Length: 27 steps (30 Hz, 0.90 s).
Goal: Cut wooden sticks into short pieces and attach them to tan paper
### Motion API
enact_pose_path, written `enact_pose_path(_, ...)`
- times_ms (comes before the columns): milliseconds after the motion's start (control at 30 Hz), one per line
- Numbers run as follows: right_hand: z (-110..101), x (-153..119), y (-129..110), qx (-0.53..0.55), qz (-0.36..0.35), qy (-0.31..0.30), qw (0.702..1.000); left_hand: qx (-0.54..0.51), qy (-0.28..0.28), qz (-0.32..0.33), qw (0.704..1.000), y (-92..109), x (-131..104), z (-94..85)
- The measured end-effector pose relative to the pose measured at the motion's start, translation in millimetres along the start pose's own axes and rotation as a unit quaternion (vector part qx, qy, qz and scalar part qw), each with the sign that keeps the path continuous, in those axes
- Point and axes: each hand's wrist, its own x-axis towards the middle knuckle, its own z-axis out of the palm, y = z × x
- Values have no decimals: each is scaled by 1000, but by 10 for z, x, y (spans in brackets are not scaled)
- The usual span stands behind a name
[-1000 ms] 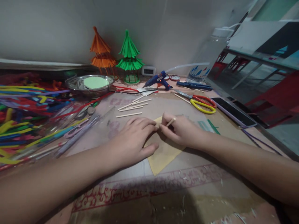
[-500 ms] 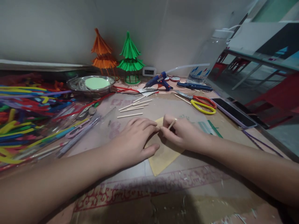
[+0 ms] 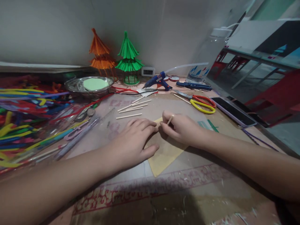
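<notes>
Raised a touch since half a second ago, the right hand [image 3: 179, 128] has carried the upper end of its thin wooden stick [image 3: 170, 119] slightly up, while the left hand [image 3: 138, 137] rests as it did. Nearest the body, a red scroll pattern [image 3: 100, 198] runs across the worktop. Just beyond it lies a sheet of yellow paper [image 3: 165, 157], set cornerwise under both hands. The left fingers lie stretched out and close together, the thumb spread apart from them; whether their tips press something small, I cannot tell. The right fingers are curled in, thumb and forefinger pinched around the stick, which slants above the paper with its lower end hidden. To the left spreads a heap of coloured fuzzy stems [image 3: 18, 131]. Past the hands are several loose sticks [image 3: 132, 109], red-and-yellow-handled scissors [image 3: 202, 104] and, right of those, a phone [image 3: 234, 111]. Farther back stand a metal bowl [image 3: 72, 87] holding a pale green disc [image 3: 95, 83], and a blue glue gun [image 3: 158, 82]. Along the wall are an orange tree-shaped model [image 3: 99, 48], a green one [image 3: 128, 51], a small clock [image 3: 148, 71] and a clear bottle [image 3: 208, 47]. Red chairs [image 3: 278, 90] stand farthest off.
</notes>
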Motion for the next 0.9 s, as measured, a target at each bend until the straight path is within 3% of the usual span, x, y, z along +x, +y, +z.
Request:
enact_pose_path(200,65,-16,-11,48,-43,13,998,-13,9,8,1000,-1,3,11)
enact_pose_path(300,88,28,58,179,4,46,983,-26,17,4,1000,-13,1,19)
enact_pose_path(367,70,63,112,350,54,45,934,-58,35,13,998,-28,5,15)
enact_pose_path(433,36,93,154,502,92,27,859,-102,63,22,993,-43,17,-2)
enact_pose_path(533,-7,115,180,613,116,-3,782,-160,110,18,981,-63,38,-35)
enact_pose_path(733,7,99,138,658,100,-72,743,-204,140,30,968,-83,50,-67)
enact_pose_path(900,42,106,143,675,87,-81,728,-210,151,52,964,-67,34,-82)
